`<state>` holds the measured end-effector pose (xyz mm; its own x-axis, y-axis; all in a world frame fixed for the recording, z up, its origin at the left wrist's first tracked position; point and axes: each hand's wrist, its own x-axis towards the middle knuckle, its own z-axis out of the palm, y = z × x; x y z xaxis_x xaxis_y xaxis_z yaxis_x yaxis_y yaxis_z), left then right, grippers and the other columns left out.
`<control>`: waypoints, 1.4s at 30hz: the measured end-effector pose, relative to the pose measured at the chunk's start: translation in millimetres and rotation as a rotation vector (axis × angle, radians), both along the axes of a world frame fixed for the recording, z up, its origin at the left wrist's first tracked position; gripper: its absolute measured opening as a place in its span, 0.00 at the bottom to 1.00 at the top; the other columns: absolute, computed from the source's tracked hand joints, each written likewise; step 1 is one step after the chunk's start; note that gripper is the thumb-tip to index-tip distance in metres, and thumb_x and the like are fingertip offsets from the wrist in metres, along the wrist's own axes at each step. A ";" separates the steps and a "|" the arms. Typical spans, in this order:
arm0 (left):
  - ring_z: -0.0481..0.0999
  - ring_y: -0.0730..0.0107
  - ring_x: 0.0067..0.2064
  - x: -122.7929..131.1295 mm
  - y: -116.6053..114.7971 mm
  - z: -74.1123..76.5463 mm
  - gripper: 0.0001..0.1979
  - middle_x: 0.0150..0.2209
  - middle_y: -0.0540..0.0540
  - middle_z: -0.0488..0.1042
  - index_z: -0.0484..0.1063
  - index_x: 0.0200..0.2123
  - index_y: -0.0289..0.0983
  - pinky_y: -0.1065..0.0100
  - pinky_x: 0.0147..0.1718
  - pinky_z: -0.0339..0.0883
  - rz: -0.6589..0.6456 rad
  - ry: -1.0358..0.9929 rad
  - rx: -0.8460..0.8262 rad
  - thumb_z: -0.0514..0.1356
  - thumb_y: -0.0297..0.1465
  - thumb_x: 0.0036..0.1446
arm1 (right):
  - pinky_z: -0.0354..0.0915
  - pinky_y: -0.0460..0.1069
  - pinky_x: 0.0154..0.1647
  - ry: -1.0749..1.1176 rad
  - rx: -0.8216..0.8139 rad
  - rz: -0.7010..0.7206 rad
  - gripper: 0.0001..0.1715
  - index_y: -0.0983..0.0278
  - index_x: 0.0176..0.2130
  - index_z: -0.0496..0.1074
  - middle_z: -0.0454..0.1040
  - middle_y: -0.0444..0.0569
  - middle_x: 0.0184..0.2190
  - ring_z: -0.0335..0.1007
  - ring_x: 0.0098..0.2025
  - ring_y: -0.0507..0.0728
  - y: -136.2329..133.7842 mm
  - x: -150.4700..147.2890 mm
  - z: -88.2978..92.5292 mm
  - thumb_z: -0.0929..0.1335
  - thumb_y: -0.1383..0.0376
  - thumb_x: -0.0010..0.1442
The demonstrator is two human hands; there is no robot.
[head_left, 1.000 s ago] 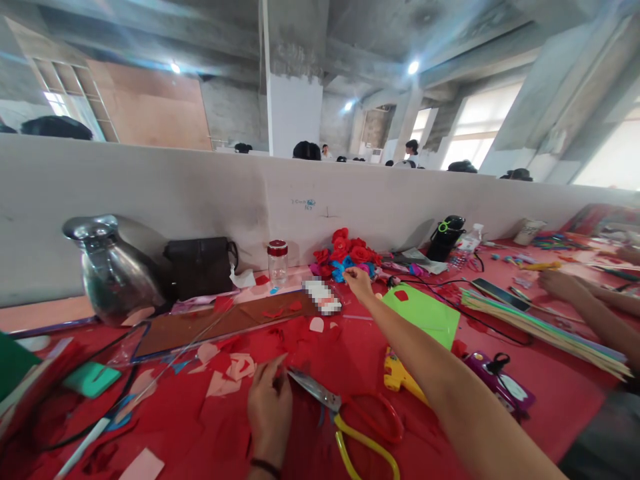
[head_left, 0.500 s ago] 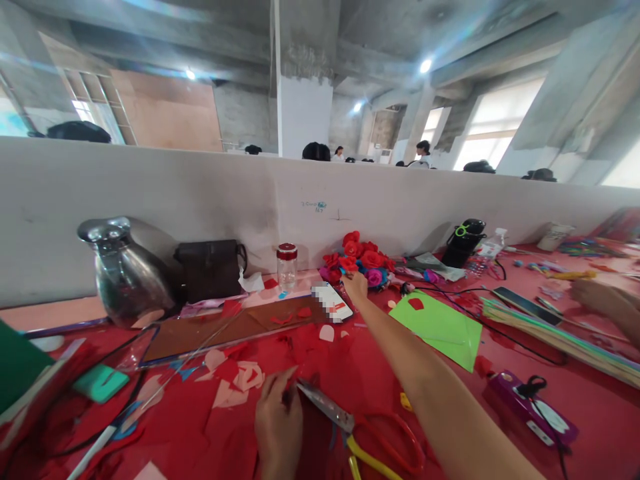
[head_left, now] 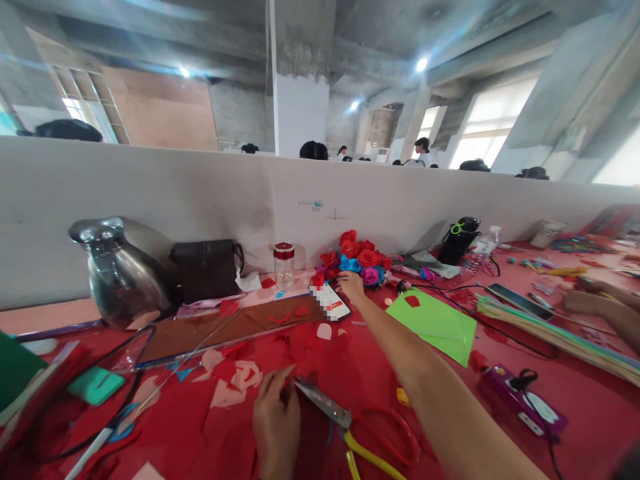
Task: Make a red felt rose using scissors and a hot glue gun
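My left hand (head_left: 278, 417) is low in the middle, its fingers curled together by the tips of the scissors (head_left: 327, 405); what it pinches, if anything, is too small to name. The scissors have one red and one yellow handle. My right hand (head_left: 351, 285) reaches forward to the phone (head_left: 330, 301), just in front of a bunch of red, blue and purple flowers (head_left: 367, 257). Its fingertips are small and blurred, so their grip is unclear. Pink paper pieces (head_left: 237, 383) lie left of my left hand.
A metal flask (head_left: 125, 280), black bag (head_left: 206, 270) and glass jar (head_left: 284, 265) stand along the white partition (head_left: 150, 193). Green paper (head_left: 433, 323), a purple power strip (head_left: 525, 400) and cables lie right. Another person's hand (head_left: 583, 300) is at far right.
My right hand has drawn back slightly from the flowers, lower toward the phone, uncovering a blue flower. My left hand has hardly moved. The view has shifted a little.
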<state>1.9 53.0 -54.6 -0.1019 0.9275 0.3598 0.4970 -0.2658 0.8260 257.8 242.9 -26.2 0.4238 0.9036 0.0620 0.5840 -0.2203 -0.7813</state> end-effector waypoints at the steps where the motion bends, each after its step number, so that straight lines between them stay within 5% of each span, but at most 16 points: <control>1: 0.76 0.59 0.36 0.4 -0.2 0.8 0.16 0.36 0.40 0.76 0.77 0.37 0.36 0.59 0.36 0.71 0.001 0.004 -0.003 0.52 0.31 0.50 | 0.68 0.57 0.44 -0.013 -0.002 0.008 0.19 0.65 0.51 0.65 0.68 0.52 0.49 0.69 0.45 0.58 -4.5 2.9 3.4 0.65 0.61 0.62; 8: 0.76 0.60 0.36 1.1 -1.1 2.3 0.16 0.36 0.40 0.76 0.77 0.36 0.36 0.61 0.36 0.71 -0.008 -0.008 0.016 0.51 0.31 0.51 | 0.66 0.50 0.45 -0.163 -0.023 0.000 0.12 0.60 0.42 0.72 0.74 0.47 0.43 0.71 0.44 0.55 -25.6 -6.1 26.5 0.65 0.59 0.61; 16: 0.77 0.62 0.35 -0.4 0.3 -2.0 0.15 0.34 0.42 0.76 0.77 0.35 0.37 0.63 0.34 0.72 0.015 -0.018 0.074 0.51 0.29 0.51 | 0.67 0.53 0.37 -0.257 -0.168 -0.127 0.20 0.59 0.41 0.74 0.76 0.54 0.41 0.74 0.43 0.62 5.4 -63.1 33.2 0.67 0.50 0.55; 21: 0.77 0.61 0.36 -0.2 1.1 -0.8 0.15 0.35 0.41 0.76 0.77 0.35 0.37 0.62 0.36 0.71 0.015 0.004 0.060 0.52 0.29 0.51 | 0.68 0.53 0.41 -0.308 -0.225 -0.114 0.14 0.63 0.43 0.71 0.73 0.50 0.43 0.71 0.42 0.56 -5.6 -34.3 41.1 0.64 0.58 0.61; 27: 0.76 0.61 0.35 1.5 0.6 1.3 0.15 0.35 0.41 0.76 0.78 0.36 0.37 0.62 0.35 0.71 -0.019 0.018 0.032 0.51 0.30 0.51 | 0.66 0.50 0.39 -0.366 -0.184 -0.140 0.10 0.58 0.34 0.76 0.78 0.47 0.38 0.73 0.43 0.61 -45.7 10.8 50.4 0.65 0.60 0.55; 36: 0.76 0.61 0.35 -1.1 0.4 -1.9 0.14 0.33 0.42 0.76 0.77 0.34 0.38 0.62 0.35 0.71 -0.013 0.010 0.086 0.51 0.29 0.51 | 0.68 0.54 0.39 -0.284 -0.147 -0.154 0.24 0.60 0.47 0.71 0.76 0.55 0.43 0.73 0.44 0.63 2.1 -68.4 41.8 0.66 0.52 0.53; 42: 0.76 0.62 0.35 -0.8 -0.4 0.6 0.14 0.34 0.42 0.76 0.77 0.34 0.38 0.62 0.36 0.71 -0.022 0.024 0.047 0.51 0.29 0.51 | 0.67 0.50 0.36 -0.276 -0.130 -0.112 0.12 0.58 0.38 0.75 0.78 0.52 0.39 0.75 0.41 0.60 -6.7 -40.2 42.5 0.66 0.61 0.54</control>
